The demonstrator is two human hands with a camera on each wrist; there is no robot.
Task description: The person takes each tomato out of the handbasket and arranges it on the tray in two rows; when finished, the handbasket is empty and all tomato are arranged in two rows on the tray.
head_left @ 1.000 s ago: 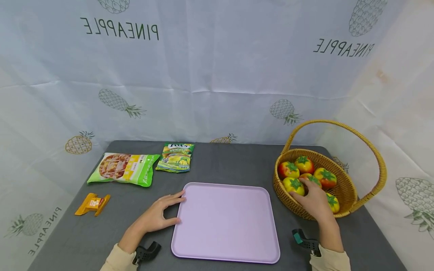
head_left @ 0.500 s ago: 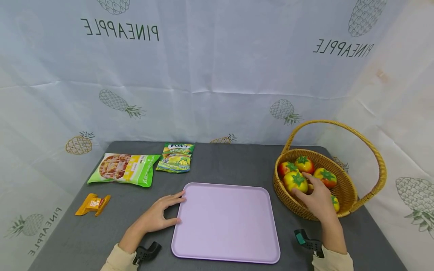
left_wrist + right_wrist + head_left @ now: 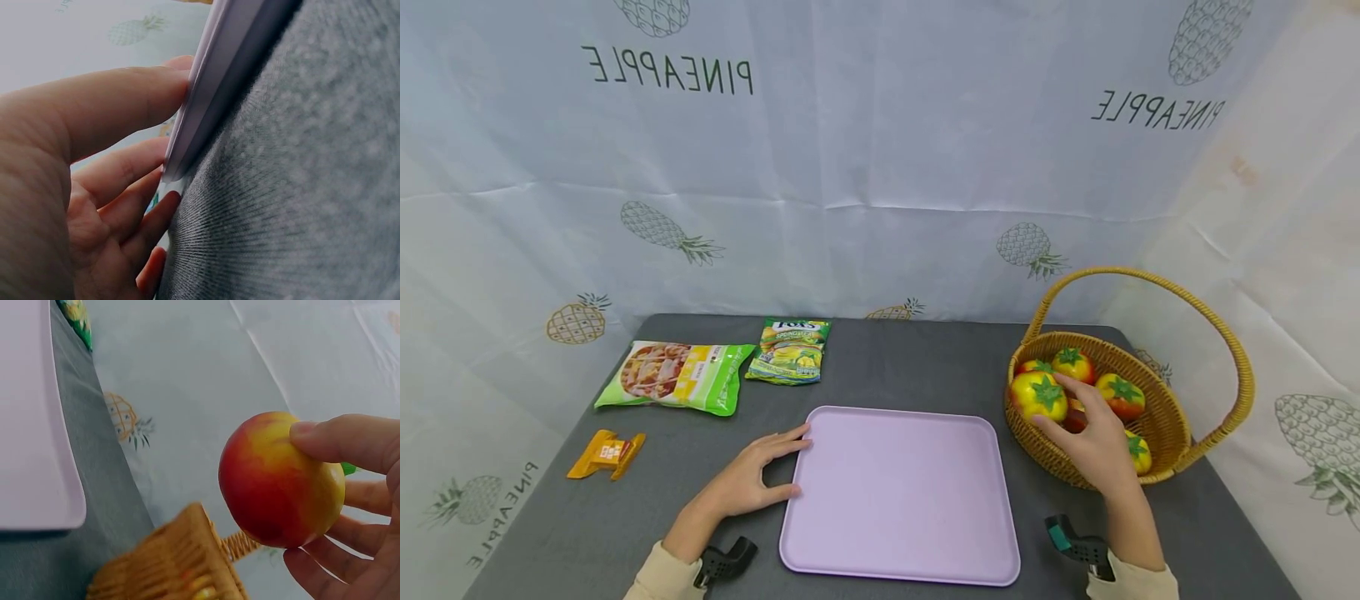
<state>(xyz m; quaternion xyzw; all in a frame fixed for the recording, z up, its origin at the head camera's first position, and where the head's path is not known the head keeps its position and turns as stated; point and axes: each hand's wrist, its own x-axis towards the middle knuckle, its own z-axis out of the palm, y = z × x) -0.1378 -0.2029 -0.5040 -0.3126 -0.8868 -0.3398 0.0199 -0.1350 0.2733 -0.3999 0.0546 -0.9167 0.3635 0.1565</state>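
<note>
My right hand point(image 3: 1097, 435) pinches a yellow-and-red tomato point(image 3: 1037, 397) with a green star-shaped top. It holds the tomato raised over the left rim of the wicker basket point(image 3: 1176, 450). From the right wrist, the red side of the held tomato point(image 3: 275, 487) shows between thumb and fingers, above the basket wall point(image 3: 169, 556). Several similar tomatoes lie inside the basket, partly covered by my hand. On the left, my left hand point(image 3: 748, 477) touches the edge of a lilac tray point(image 3: 898, 496) with spread fingers. The thumb point(image 3: 144, 94) rests against the tray's side in the left wrist view.
A large green food packet point(image 3: 677, 375) lies at the back left, beside a smaller green-yellow sweets bag point(image 3: 788, 352). In front of them is a small orange packet point(image 3: 606, 454). The basket's tall handle point(image 3: 1213, 321) arches over its right half. Behind the table hangs a pineapple-print cloth point(image 3: 887, 150).
My right hand has lifted the tomato up from among the others and moved it slightly left, toward the basket's rim. The left hand has stayed at the tray's edge.
</note>
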